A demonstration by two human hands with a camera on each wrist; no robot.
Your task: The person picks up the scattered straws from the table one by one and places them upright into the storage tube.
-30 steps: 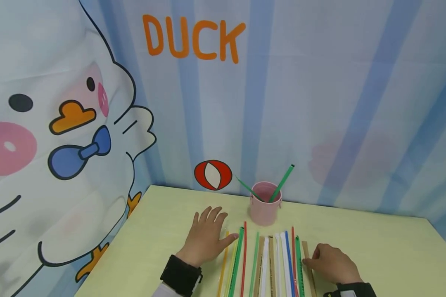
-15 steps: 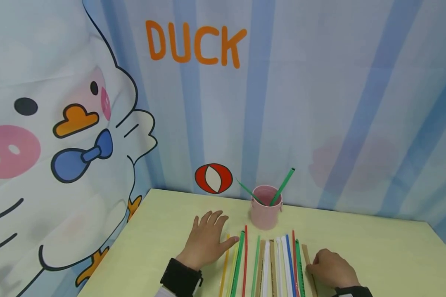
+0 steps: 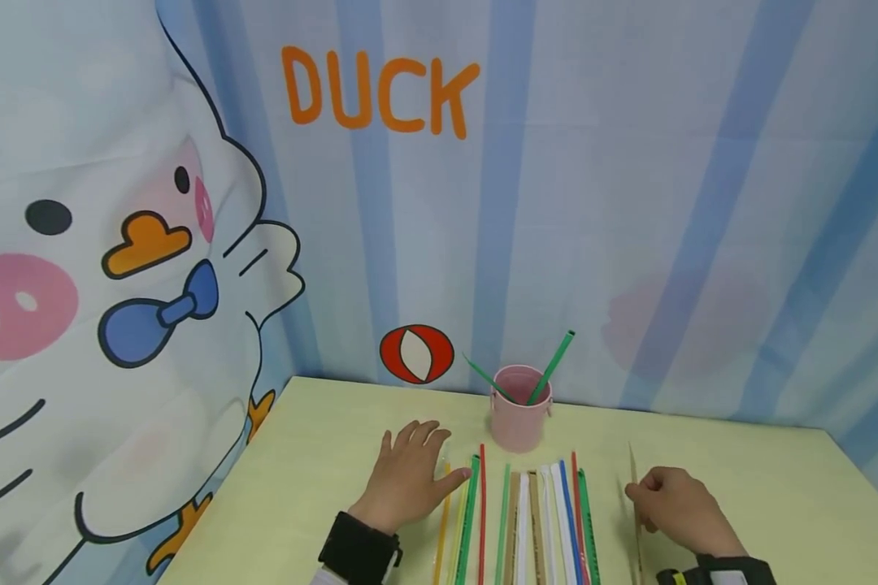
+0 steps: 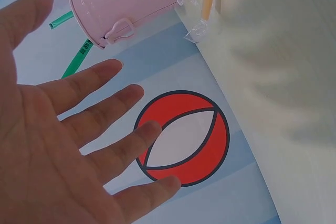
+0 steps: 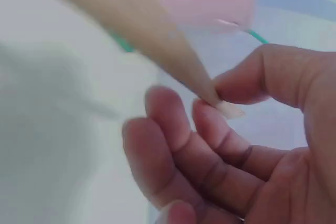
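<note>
My right hand (image 3: 676, 508) pinches a tan paper-wrapped straw (image 3: 637, 540) between thumb and fingertips, right of the row. In the right wrist view the thin straw (image 5: 142, 24) runs up to the left from the pinch, blurred. A row of straws lies side by side at the front: among them a green one (image 3: 589, 520) at the right end, a blue one (image 3: 571, 520) and a red one (image 3: 482, 504). My left hand (image 3: 406, 475) is spread with straight fingers at the row's left end, its thumb over an orange straw (image 3: 442, 528) and near a thick green one.
Behind the row stands a pink bucket (image 3: 519, 426) with a green straw (image 3: 556, 366) leaning out on each side. A blue striped curtain (image 3: 585, 203) with a duck drawing hangs behind the pale yellow table (image 3: 761, 471).
My right hand has picked up the tan straw from the row's right end and moved it to the right, away from the green one. My left hand has stayed in place.
</note>
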